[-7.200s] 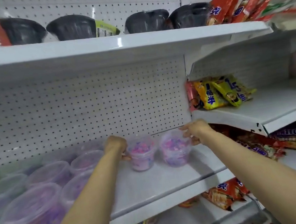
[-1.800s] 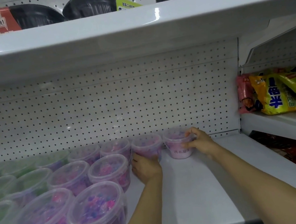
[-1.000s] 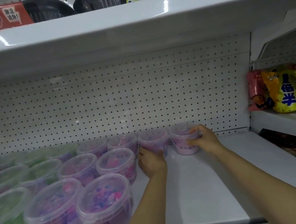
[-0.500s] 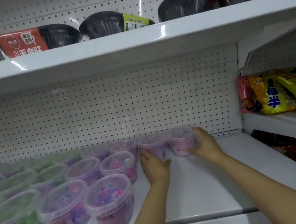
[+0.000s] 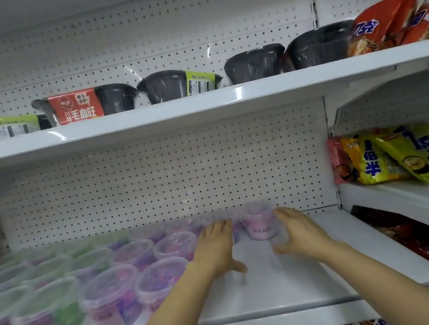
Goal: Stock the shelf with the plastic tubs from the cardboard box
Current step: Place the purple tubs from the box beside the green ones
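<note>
- The two pink tubs I just set down stand at the back of the shelf (image 5: 292, 283), against the pegboard wall (image 5: 156, 186). The right-hand tub (image 5: 260, 224) shows plainly, label facing me; its neighbour (image 5: 235, 231) is mostly hidden behind my left hand.
- Half a second ago my fingers were close against these tubs, and a second ago I was nudging them into line. Now both hands have come back off them, so the pair stands on its own.
- My left hand (image 5: 216, 246) is spread flat with nothing in it, its fingers in front of the hidden tub; I cannot tell whether they touch it.
- My right hand (image 5: 297, 233) is also wide and empty, blurred with motion, its fingers just beside the right-hand tub rather than around it.
- The new pair extends the back row of tubs (image 5: 149, 232) to the right. More rows of pink and green tubs (image 5: 108, 299) fill the left half of the shelf up to the front edge.
- The right half of the shelf in front of the new pair is bare, so I judge there is room for several more.
- The cardboard box is out of view; I reckon my next move is back down to it for another pair.
- Black bowls (image 5: 165, 85) sit on the shelf above, and snack bags (image 5: 387, 158) lie in the bay to the right.
</note>
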The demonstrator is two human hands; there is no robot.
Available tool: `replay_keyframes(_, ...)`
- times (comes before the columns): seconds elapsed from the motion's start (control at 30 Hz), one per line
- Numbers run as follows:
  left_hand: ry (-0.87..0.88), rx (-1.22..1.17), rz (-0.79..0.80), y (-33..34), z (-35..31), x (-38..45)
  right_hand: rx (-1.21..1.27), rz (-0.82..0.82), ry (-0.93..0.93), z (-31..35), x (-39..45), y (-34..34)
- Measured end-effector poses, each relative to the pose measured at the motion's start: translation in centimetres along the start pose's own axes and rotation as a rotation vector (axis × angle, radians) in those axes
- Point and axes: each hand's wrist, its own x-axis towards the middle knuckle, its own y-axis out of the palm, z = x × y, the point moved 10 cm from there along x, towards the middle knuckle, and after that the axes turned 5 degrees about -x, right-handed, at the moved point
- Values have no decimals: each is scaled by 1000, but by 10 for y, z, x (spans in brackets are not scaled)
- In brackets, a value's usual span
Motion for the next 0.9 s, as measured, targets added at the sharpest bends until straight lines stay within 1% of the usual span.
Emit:
replay_keyframes(0.17,144,156,76,-25,0,3,-184,74,-30,12,-14,-9)
replay_keyframes(0.33,205,195,85,-47,3,6,-252,106,12,24,-14,-24)
replay_keyframes(0.53,270,140,91,-54,24,1,-290,100,80,47,-16,-36)
replay_keyframes(0.67,315,108,98,-57,44,-11,-296,96,166,67,-23,-35)
replay_keyframes(0.8,408,96,58,-59,51,-19,-318,107,244,90,-41,-31)
replay_keyframes(0.9,471,32,33,-59,49,-25,-327,115,306,104,-59,-34)
